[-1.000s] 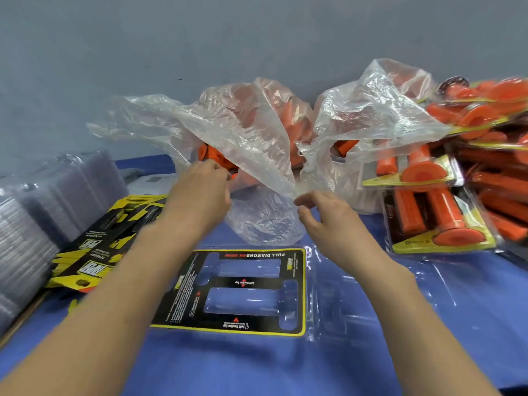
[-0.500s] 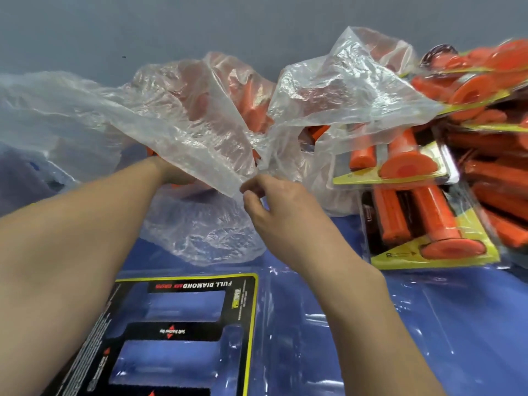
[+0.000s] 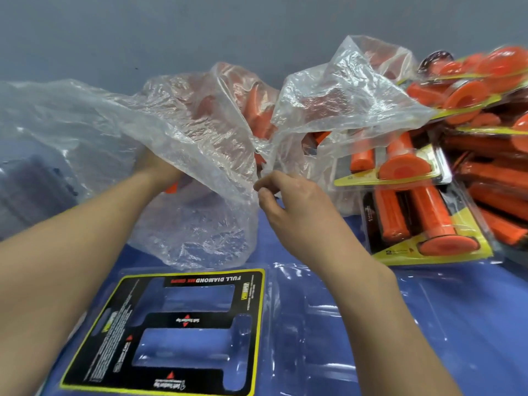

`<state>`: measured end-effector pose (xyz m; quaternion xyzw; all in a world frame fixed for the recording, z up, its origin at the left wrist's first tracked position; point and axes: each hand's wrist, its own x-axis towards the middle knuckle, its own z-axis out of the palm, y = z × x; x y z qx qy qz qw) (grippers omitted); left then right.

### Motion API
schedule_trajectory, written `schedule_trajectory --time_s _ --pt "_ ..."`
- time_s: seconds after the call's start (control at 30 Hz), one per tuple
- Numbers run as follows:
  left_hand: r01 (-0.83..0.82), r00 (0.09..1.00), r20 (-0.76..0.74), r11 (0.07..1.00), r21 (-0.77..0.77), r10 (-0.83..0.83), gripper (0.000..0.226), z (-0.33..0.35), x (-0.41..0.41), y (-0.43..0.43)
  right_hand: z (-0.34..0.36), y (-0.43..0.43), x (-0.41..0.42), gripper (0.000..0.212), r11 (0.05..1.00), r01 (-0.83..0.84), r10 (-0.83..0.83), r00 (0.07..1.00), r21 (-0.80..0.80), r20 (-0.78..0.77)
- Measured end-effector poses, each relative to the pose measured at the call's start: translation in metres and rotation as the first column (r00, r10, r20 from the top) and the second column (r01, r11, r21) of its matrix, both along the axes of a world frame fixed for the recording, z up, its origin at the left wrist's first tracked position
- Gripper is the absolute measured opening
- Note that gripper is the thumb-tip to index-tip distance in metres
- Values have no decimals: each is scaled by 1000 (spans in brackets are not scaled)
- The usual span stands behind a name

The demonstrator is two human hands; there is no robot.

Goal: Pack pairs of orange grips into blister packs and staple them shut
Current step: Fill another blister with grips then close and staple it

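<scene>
**Orange grips (image 3: 258,110) bagged at the far side of the counter (image 3: 485,310)**

The orange grips lie loose inside a crumpled clear plastic bag (image 3: 200,138) that sits toward the counter's far edge, near its middle. The right hand (image 3: 288,195) pinches the bag's front edge between thumb and forefinger, with the other fingers curled. The left hand (image 3: 155,170) reaches in under the lifted film. The plastic covers its fingers, so I cannot tell whether it grips anything, though a bit of orange shows just beside it.

An open blister pack (image 3: 328,324) lies flat at the near edge, between the two forearms. Its black and yellow card (image 3: 171,332) fills the left half and its two moulded cavities hold nothing.

A second bag (image 3: 343,90), also showing orange through the film, stands just right of the first one. The finished packs (image 3: 423,224), each with two grips on a yellow card, are heaped along the right edge. The left edge is blurred behind the film.
</scene>
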<state>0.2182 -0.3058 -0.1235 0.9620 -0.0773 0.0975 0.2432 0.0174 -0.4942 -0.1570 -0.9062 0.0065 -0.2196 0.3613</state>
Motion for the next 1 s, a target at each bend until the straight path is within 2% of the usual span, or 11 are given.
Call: schedule_trajectory --time_s 0.07,0.1,0.17,0.23,0.3,0.43,0.6,0.67,0.8,0.87,1.0 --pt "-78 988 116 972 -224 106 17 9 -9 6 0 2 -3 25 1000 6 -6 1000 -4 9" --pt "-112 977 137 938 -327 165 27 11 -15 12 0 4 -5 25 1000 8 -8 1000 -9 18" --pt "-72 984 90 798 -599 156 46 16 -36 24 1 13 -8 25 1000 -9 10 999 -25 42" --pt "9 986 118 679 -734 115 49 11 -74 35 3 26 -13 29 998 -40 42 998 -48 52" --pt "115 966 232 621 -775 111 42 3 -120 44 5 40 -19 40 993 -85 91 993 -82 74" --pt "330 922 385 619 -713 -48 36 -13 -198 37 10 66 -30 60 975 -161 180 976 -150 123" --pt "473 879 395 586 -658 -266 43 -27 -237 29 6 83 -47 42 956 -276 290 943 -102 161" --pt "472 876 399 650 -595 -271 47 -29 -238 34 4 81 -52 39 958 -271 283 946 -92 161" --pt "453 870 409 775 -441 -276 44 -36 -240 49 1 81 -54 39 953 -235 258 960 -190 105" --pt "431 874 409 810 -399 -264 39 -41 -243 54 0 86 -56 39 947 -212 241 966 -241 96" --pt "451 838 481 824 -344 -258 26 -45 -245 61 -2 94 -60 38 954 -177 211 970 -242 122"
